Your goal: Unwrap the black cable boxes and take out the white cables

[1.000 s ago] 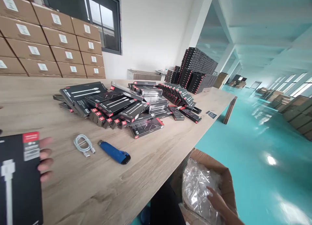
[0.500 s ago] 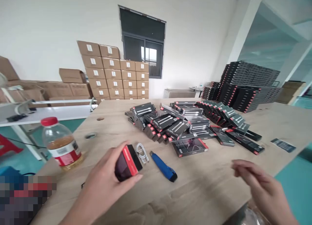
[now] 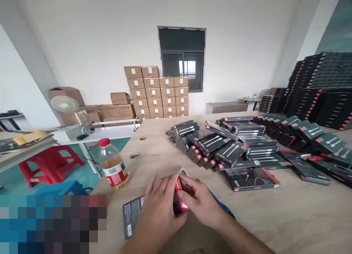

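Note:
A small black box with a red stripe (image 3: 178, 206) is between my hands, low over the table. My left hand (image 3: 162, 202) wraps round it from the left and is closed on it. My right hand (image 3: 199, 199) presses thumb and fingers on its right end, also closed on it. Just behind the box a coiled white cable (image 3: 183, 171) shows in part. A blue utility knife (image 3: 222, 206) lies mostly hidden behind my right hand. Under my left wrist, a dark printed flat card (image 3: 131, 215) rests on the table, partly covered.
A heap of black earphone boxes (image 3: 211, 144) spreads over the table's middle and right. At left stands a bottle with a red cap (image 3: 112, 164). Tall stacks of black boxes (image 3: 316, 89) rise at the far right. Brown cartons (image 3: 156, 92) are stacked by the wall.
My view has turned left. My right hand has come in from the right and joined my left hand on the small box. The dark card now shows beside my left wrist.

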{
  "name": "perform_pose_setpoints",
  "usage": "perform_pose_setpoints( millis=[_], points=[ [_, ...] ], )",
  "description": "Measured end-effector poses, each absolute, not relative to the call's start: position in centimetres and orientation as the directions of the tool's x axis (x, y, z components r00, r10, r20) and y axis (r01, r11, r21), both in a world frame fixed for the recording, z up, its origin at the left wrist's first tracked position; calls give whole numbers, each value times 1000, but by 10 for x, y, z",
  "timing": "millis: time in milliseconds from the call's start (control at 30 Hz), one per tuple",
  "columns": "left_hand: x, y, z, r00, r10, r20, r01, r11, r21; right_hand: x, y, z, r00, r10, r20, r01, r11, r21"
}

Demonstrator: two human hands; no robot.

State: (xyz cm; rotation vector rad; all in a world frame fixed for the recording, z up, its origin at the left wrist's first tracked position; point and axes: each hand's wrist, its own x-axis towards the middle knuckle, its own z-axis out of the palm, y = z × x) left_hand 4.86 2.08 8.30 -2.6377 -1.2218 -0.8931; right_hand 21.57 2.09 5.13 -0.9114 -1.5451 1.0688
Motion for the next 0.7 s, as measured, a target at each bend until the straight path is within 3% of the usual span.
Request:
perform_pose_setpoints(
  millis=[300,467,633,700],
  points=[
    [53,20,88,500,728,470,711,-654,258,230,19,60,-278,950,141,-100,117,-988],
    [54,20,91,529,738,418,715,-654,249,232,19,62,-383,909,164,-161,109,-981],
    [59,18,92,576,719,390,690,-683,240,231,18,69,-421,899,119,-94,87,-992],
    [61,17,92,596,705,385,676,-699,233,229,17,69,-358,922,147,-13,152,-988]
  ],
)
